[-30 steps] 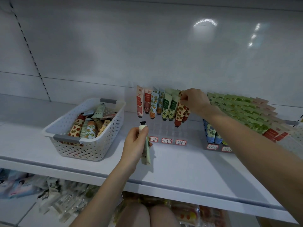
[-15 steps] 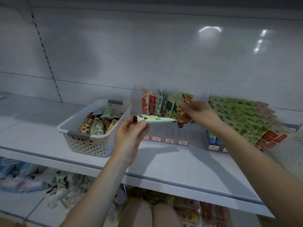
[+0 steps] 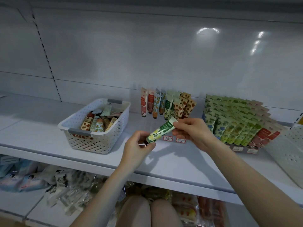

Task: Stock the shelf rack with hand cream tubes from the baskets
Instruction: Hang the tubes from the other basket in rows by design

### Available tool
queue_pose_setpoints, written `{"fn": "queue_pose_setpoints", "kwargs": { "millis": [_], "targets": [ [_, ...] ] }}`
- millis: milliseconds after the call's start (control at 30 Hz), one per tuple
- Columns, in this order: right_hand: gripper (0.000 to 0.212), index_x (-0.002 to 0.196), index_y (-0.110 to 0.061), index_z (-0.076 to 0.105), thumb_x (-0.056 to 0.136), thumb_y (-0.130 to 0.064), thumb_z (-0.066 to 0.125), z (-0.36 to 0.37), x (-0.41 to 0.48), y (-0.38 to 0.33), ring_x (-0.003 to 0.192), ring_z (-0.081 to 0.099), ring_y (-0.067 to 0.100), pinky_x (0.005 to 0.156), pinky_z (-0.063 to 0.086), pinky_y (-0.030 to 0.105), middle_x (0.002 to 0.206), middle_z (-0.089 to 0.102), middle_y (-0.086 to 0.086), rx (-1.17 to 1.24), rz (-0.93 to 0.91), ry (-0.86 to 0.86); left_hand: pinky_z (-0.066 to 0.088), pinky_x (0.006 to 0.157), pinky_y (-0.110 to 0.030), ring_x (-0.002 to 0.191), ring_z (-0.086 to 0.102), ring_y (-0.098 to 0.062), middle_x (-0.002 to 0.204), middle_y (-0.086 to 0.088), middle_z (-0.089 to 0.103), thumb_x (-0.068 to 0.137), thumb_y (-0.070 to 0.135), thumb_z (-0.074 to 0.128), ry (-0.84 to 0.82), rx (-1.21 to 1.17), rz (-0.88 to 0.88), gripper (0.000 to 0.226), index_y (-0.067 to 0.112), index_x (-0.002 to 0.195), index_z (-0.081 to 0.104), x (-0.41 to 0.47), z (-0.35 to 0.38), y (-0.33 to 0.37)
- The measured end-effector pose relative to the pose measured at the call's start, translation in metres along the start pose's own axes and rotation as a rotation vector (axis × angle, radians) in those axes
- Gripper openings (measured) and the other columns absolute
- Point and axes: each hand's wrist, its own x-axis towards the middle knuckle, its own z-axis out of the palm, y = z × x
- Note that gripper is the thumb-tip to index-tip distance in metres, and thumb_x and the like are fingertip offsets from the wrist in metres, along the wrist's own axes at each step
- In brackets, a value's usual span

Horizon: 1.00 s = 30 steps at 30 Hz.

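A green hand cream tube (image 3: 161, 132) with a yellow fruit print lies slanted between both hands above the white shelf (image 3: 164, 163). My left hand (image 3: 136, 146) pinches its lower cap end. My right hand (image 3: 191, 131) pinches its upper flat end. Behind them a small clear rack (image 3: 165, 138) with red price labels holds a short row of upright tubes (image 3: 167, 104). A white perforated basket (image 3: 98, 128) to the left holds several loose tubes.
A second rack (image 3: 239, 120) at the right is packed with green, blue and red tubes. Another white perforated basket (image 3: 288, 154) stands at the far right edge. Packaged goods (image 3: 49, 182) lie on the lower shelf. My knees (image 3: 147, 212) show below.
My right hand left the tubes in the rack and came down to take the flat end of the green tube. My left hand swung the tube from upright to slanted.
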Motion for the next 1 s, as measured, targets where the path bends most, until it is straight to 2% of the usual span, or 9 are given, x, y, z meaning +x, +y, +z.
{"fn": "queue_pose_setpoints", "kwargs": {
  "millis": [133,333,400,500,600,667,733,833,1000],
  "targets": [
    [0.005,0.081,-0.003,0.065,0.085,-0.002,0.063,-0.006,0.009,-0.004,0.051,0.064,0.012,0.056,0.056,0.018,0.069,0.066,0.015,-0.176,-0.107,0.081,0.042,0.078,-0.017,0.091,0.058,-0.008,0.098,0.005,0.063,0.084,0.016,0.067,-0.026,0.212,-0.015,0.024,0.015,0.106,0.059,0.005,0.007,-0.015],
    [0.020,0.080,0.004,0.068,0.089,-0.008,0.056,-0.004,0.046,-0.023,0.074,0.070,0.026,0.074,0.058,0.033,0.076,0.071,0.016,-0.621,-0.332,0.219,0.034,0.088,-0.016,0.114,0.053,-0.015,0.125,-0.004,0.058,0.092,0.019,0.058,-0.063,0.417,-0.059,0.031,0.009,0.121,0.056,0.013,0.012,-0.035],
    [0.024,0.085,0.010,0.067,0.092,-0.008,0.052,0.003,0.062,-0.030,0.076,0.069,0.030,0.075,0.056,0.038,0.078,0.071,0.019,-0.686,-0.368,0.230,0.033,0.089,-0.015,0.116,0.052,-0.016,0.127,-0.005,0.057,0.093,0.019,0.055,-0.069,0.457,-0.053,0.031,0.009,0.122,0.056,0.017,0.014,-0.040],
    [0.027,0.085,0.013,0.064,0.092,-0.008,0.049,0.011,0.086,-0.030,0.077,0.065,0.041,0.063,0.051,0.033,0.080,0.067,0.027,-0.758,-0.409,0.256,0.035,0.093,-0.017,0.116,0.052,-0.018,0.127,-0.005,0.056,0.094,0.019,0.054,-0.083,0.506,-0.036,0.031,0.009,0.122,0.055,0.021,0.015,-0.047],
    [0.030,0.083,0.015,0.060,0.093,-0.009,0.045,0.008,0.101,-0.024,0.078,0.063,0.045,0.068,0.055,0.047,0.083,0.065,0.032,-0.844,-0.404,0.295,0.038,0.095,-0.021,0.112,0.054,-0.019,0.124,-0.006,0.058,0.093,0.020,0.054,-0.105,0.549,-0.025,0.030,0.008,0.121,0.056,0.021,0.016,-0.055],
    [0.029,0.080,0.015,0.056,0.093,-0.008,0.043,0.002,0.106,-0.023,0.070,0.060,0.044,0.065,0.052,0.042,0.085,0.064,0.034,-0.894,-0.382,0.320,0.039,0.094,-0.023,0.109,0.054,-0.019,0.120,-0.006,0.060,0.093,0.021,0.054,-0.105,0.571,-0.002,0.030,0.008,0.119,0.058,0.020,0.016,-0.059],
    [0.026,0.084,0.013,0.057,0.094,-0.007,0.043,-0.003,0.107,-0.024,0.065,0.052,0.038,0.061,0.041,0.032,0.080,0.061,0.031,-0.905,-0.365,0.319,0.040,0.093,-0.022,0.107,0.054,-0.018,0.118,-0.006,0.062,0.093,0.022,0.054,-0.096,0.586,0.025,0.029,0.009,0.118,0.059,0.019,0.017,-0.060],
    [0.023,0.092,0.010,0.059,0.094,-0.006,0.043,-0.006,0.108,-0.025,0.068,0.049,0.025,0.062,0.042,0.033,0.077,0.055,0.018,-0.924,-0.357,0.306,0.040,0.091,-0.020,0.105,0.054,-0.016,0.115,-0.004,0.062,0.093,0.023,0.053,-0.087,0.603,0.061,0.028,0.009,0.117,0.060,0.018,0.019,-0.060],
    [0.033,0.059,0.002,0.048,0.092,-0.002,0.043,0.000,0.112,-0.023,0.065,0.055,0.036,0.070,0.054,0.043,0.066,0.055,0.019,-1.024,-0.369,0.282,0.038,0.090,-0.018,0.105,0.054,-0.015,0.116,-0.004,0.062,0.093,0.022,0.052,-0.075,0.600,0.078,0.028,0.009,0.117,0.059,0.016,0.018,-0.060]
  ]
}}
